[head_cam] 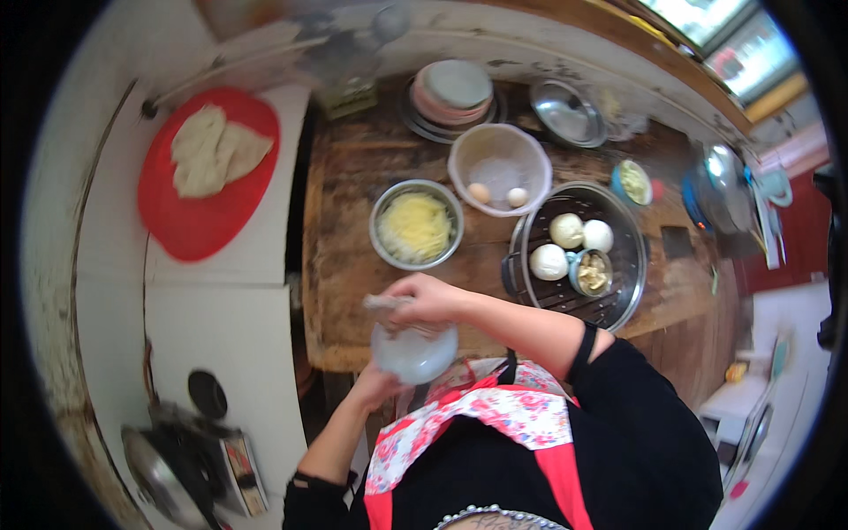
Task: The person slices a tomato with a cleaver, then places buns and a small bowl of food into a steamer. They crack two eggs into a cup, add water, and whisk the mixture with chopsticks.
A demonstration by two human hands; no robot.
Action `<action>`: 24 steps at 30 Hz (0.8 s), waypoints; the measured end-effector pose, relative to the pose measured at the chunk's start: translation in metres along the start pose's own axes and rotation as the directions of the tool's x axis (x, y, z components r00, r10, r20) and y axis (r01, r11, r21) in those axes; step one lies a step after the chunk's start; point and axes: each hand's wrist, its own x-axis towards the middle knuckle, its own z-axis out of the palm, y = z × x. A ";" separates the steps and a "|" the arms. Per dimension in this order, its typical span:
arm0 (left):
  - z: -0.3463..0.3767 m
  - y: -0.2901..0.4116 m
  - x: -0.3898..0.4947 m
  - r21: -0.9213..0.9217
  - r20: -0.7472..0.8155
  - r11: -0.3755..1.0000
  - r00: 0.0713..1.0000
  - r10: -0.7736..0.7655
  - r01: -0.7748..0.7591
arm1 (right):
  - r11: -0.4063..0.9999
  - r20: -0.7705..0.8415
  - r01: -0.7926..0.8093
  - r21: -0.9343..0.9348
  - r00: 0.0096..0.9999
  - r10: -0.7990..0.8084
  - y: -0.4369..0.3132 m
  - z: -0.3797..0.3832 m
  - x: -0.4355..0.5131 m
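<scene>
My left hand point(379, 387) grips a pale, rounded bowl point(416, 354) from below, by its near left side. A greyish cloth point(387, 302) is bunched in my right hand point(419, 301), over the far side of that bowl; blur hides its exact folds. Just beyond my hands, a metal bowl point(376, 228) holds shredded yellow and white food point(414, 226). To the right stands a round steamer pot point(637, 291) with several white buns point(549, 262) and a small cup of food pieces point(593, 273) on its rack.
Behind are a translucent bowl point(500, 156) with two eggs, stacked dishes point(457, 86), a metal lid point(566, 112) and a small blue bowl point(633, 183). A lidded electric pot point(722, 192) stands right. On the left counter are dough on a red board point(192, 232) and a pan point(159, 477).
</scene>
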 end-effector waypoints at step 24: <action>0.140 -0.004 0.031 0.026 0.072 0.999 0.997 0.017 -0.019 | 0.887 -0.911 -0.441 -0.139 0.408 0.060 0.235 -0.189 -0.294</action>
